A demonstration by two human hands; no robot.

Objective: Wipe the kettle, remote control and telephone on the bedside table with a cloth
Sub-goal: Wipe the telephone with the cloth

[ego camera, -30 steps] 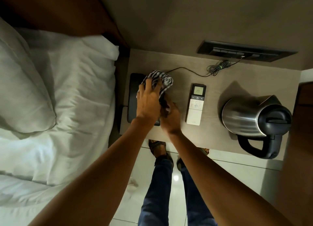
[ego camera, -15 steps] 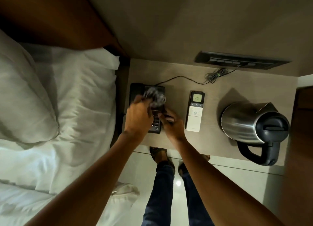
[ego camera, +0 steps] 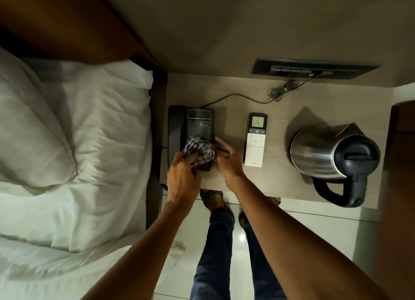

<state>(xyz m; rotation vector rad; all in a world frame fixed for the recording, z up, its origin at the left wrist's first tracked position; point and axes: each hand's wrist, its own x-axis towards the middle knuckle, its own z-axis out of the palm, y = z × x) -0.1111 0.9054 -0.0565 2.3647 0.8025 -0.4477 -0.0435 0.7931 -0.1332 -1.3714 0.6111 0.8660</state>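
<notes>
A black telephone lies at the left of the bedside table. My left hand grips a bunched striped cloth and presses it onto the phone's keypad at its near end. My right hand rests against the phone's right near edge, steadying it. A white remote control with a lit display lies to the right of the phone. At the right end of the table a steel kettle with a black lid and handle lies tipped on its side.
A white bed with a pillow borders the table's left side. A dark switch panel sits on the wall behind, with a coiled cable running to the phone. My legs and feet stand on the tiled floor below.
My left hand has dragged the cloth from the phone's far end down to its keypad end, uncovering the top of the phone. My right hand has stayed at the phone's right edge.
</notes>
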